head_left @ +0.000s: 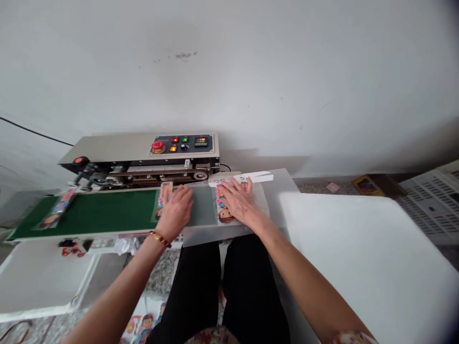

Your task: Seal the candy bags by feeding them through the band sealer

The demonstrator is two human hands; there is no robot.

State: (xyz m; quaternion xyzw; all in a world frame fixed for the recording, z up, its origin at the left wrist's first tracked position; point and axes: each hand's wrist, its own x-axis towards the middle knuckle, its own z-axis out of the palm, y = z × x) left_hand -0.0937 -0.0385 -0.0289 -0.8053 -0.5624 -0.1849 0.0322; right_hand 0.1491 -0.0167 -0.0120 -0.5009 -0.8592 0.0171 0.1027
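My left hand [176, 210] lies flat, fingers stretched, on a clear packet with a pink cartoon print [164, 196] at the right end of the green conveyor belt [107, 212]. That packet's top edge sits at the sealing band of the sealing machine [143, 157]. My right hand [239, 200] rests flat with spread fingers on a second cartoon-printed packet [223, 209] lying on the clear feed plate [265, 191] to the right of the belt. A third packet [59, 208] rides at the belt's far left end.
The machine's panel has a red stop button [158, 145] and lit lamps. A large white sheet [358, 248] covers the surface at my right. A white slatted crate [433, 200] stands at far right. More printed packets [141, 325] lie on the floor by my knees.
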